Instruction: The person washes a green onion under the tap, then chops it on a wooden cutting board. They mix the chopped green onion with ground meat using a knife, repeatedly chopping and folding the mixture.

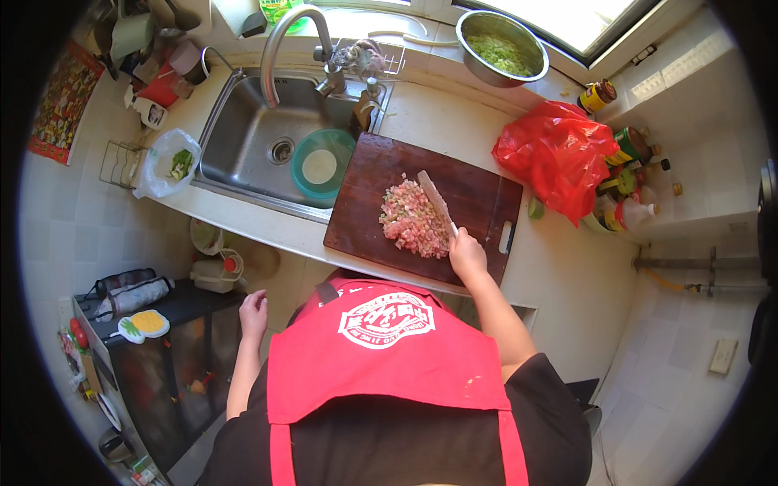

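My right hand [468, 255] grips the handle of a kitchen knife [437, 201], whose blade lies along the right side of a heap of chopped pinkish meat [408, 220] flecked with pale green bits. The meat rests on a dark wooden cutting board [468, 176] with a handle slot at its right end. The board's upper left corner reaches over the sink's edge. Down at my left side, away from the counter, hangs my left hand [253, 311], its fingers loosely curled; whether it holds anything cannot be seen.
Left of the board is a steel sink [243, 140] with a green basin [302, 173] and a curved faucet [298, 18]. A steel bowl of chopped greens [501, 51] stands by the window. A red plastic bag [550, 152] and bottles sit right; a clear bag [159, 164] lies left.
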Tool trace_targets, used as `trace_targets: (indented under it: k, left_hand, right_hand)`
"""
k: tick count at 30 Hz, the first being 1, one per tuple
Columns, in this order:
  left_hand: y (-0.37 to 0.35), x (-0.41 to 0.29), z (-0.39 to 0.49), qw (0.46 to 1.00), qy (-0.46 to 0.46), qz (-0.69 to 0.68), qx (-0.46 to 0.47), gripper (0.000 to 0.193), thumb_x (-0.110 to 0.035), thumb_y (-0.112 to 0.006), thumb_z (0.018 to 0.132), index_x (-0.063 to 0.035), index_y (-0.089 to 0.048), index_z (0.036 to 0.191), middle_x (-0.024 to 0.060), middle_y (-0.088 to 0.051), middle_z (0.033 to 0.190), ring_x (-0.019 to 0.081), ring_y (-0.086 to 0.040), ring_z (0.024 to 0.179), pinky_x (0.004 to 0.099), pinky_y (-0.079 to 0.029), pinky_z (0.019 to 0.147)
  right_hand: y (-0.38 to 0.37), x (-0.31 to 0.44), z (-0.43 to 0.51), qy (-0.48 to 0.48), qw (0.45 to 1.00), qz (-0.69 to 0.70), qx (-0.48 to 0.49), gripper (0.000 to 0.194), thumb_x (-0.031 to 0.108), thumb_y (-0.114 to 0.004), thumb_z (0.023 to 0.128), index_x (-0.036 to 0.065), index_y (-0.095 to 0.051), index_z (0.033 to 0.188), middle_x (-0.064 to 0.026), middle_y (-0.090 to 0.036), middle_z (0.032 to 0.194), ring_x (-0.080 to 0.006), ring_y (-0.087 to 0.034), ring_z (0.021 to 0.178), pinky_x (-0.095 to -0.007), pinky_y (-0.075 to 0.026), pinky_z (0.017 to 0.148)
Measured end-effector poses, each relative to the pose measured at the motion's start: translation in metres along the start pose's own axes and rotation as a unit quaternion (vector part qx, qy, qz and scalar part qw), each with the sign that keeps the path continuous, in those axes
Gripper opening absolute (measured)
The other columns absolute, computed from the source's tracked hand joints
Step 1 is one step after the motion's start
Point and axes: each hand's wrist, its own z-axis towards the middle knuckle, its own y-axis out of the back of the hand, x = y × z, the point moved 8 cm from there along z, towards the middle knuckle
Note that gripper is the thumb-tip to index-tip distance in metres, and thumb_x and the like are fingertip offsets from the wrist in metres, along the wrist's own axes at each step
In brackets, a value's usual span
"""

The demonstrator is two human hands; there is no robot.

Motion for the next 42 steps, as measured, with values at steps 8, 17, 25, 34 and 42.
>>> trace_targets:
  k: [8, 17, 25, 34, 42]
  left_hand:
    - [-0.003, -0.003, -0.008, 1.0, -0.012, -0.006, -0.011, 0.018, -0.001, -0.058, 0.084, 0.0021, -0.064, 0.101, 0.0113, -0.064, 0.091, 0.0194, -0.064, 0.079, 0.0289, -0.051, 0.072]
    - [0.004, -0.008, -0.046, 0.999, 0.025, 0.015, -0.03, 0.018, -0.002, -0.059, 0.083, 0.0015, -0.065, 0.1, 0.0111, -0.064, 0.088, 0.0189, -0.063, 0.077, 0.0285, -0.051, 0.071]
    - [0.005, -0.007, -0.02, 0.998, -0.02, 0.047, 0.048, 0.018, -0.001, -0.059, 0.083, 0.0015, -0.065, 0.099, 0.014, -0.064, 0.089, 0.0229, -0.065, 0.079, 0.0303, -0.051, 0.072]
    - [0.019, -0.028, 0.04, 0.995, -0.079, 0.016, 0.064, 0.019, 0.0, -0.058, 0.083, 0.0016, -0.064, 0.102, 0.0128, -0.064, 0.092, 0.0213, -0.064, 0.081, 0.0294, -0.051, 0.074]
    - [0.021, -0.021, 0.038, 0.995, -0.073, 0.002, 0.062, 0.019, 0.0, -0.058, 0.084, 0.0017, -0.064, 0.101, 0.0121, -0.064, 0.091, 0.0203, -0.064, 0.082, 0.0289, -0.051, 0.074]
  right_hand:
    - [-0.005, 0.003, 0.004, -0.01, 1.0, -0.013, 0.025, 0.027, 0.03, -0.048, 0.093, 0.003, -0.049, 0.096, -0.025, -0.065, 0.081, -0.0428, -0.064, 0.077, -0.0534, -0.05, 0.068]
    - [0.008, 0.007, -0.051, 0.255, 0.96, 0.105, -0.056, 0.034, 0.019, -0.051, 0.094, 0.013, -0.054, 0.127, -0.0131, -0.051, 0.076, -0.0316, -0.054, 0.07, -0.0408, -0.045, 0.062]
    - [-0.074, -0.001, -0.1, 0.24, 0.97, 0.029, 0.004, 0.036, 0.017, -0.061, 0.084, 0.025, -0.061, 0.119, -0.0095, -0.05, 0.078, -0.0279, -0.056, 0.072, -0.0402, -0.047, 0.061]
    - [-0.091, 0.048, -0.03, 0.073, 0.94, 0.267, -0.198, 0.032, 0.015, -0.058, 0.089, 0.012, -0.06, 0.12, -0.013, -0.058, 0.075, -0.03, -0.058, 0.066, -0.043, -0.048, 0.064]
    - [-0.077, -0.026, 0.012, -0.134, 0.809, 0.553, 0.149, 0.023, 0.026, -0.045, 0.098, 0.009, -0.053, 0.111, 0.0018, -0.051, 0.065, -0.0066, -0.043, 0.046, -0.0213, -0.039, 0.041]
